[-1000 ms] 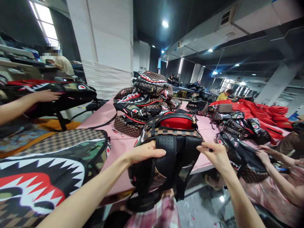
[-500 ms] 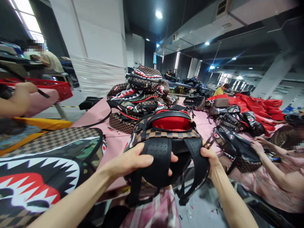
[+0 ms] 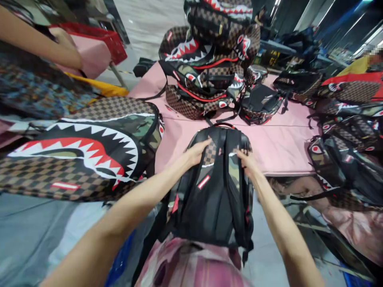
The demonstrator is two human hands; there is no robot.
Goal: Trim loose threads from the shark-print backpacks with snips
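Observation:
A black backpack [image 3: 206, 207] lies with its strap side up, its top on the pink table and its bottom against my plaid-covered lap. Its shoulder straps show checkered and camouflage patches. My left hand [image 3: 198, 153] grips the left shoulder strap [image 3: 209, 153] near the top, fingers partly hidden. On the other side, my right hand [image 3: 247, 160] is closed at the upper right strap [image 3: 233, 169]. Blur hides whether a small tool is also in the right hand. To the left lies a large checkered backpack with a shark-mouth print [image 3: 89, 147].
Several checkered shark-print backpacks [image 3: 206, 71] are piled at the back of the pink table [image 3: 281, 147]. A small black bag [image 3: 260, 103] lies nearer. More bags [image 3: 344, 159] crowd the right side. A co-worker's arm [image 3: 44, 40] reaches in at upper left, by a red crate [image 3: 98, 40].
My view has tilted down. The backpack, earlier held with its red-lined top pocket gaping, now lies flat, strap side up. Both hands have shifted onto its upper straps.

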